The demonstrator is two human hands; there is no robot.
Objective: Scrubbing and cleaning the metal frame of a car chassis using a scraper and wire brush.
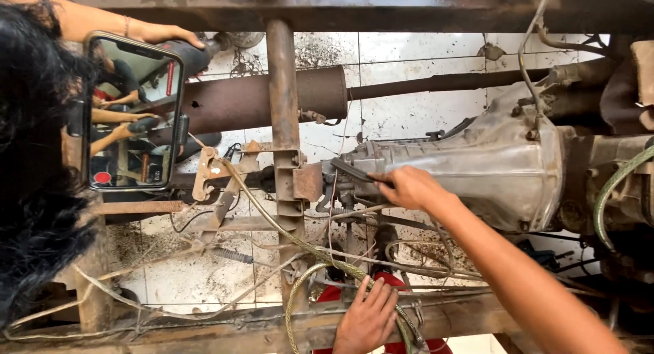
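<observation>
Right hand (407, 188) grasping dark tool (351, 170) at gearbox (477, 163) — left hand (368, 318) released, flat on rusty frame rail (225, 327)

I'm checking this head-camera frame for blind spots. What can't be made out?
- Tool in the right hand: its head is hidden behind the gearbox end.
- Left hand: its wrist is cut off by the bottom edge.
- Far left: dark hair blocks the frame there.
- Phone screen: too small to read.
</observation>
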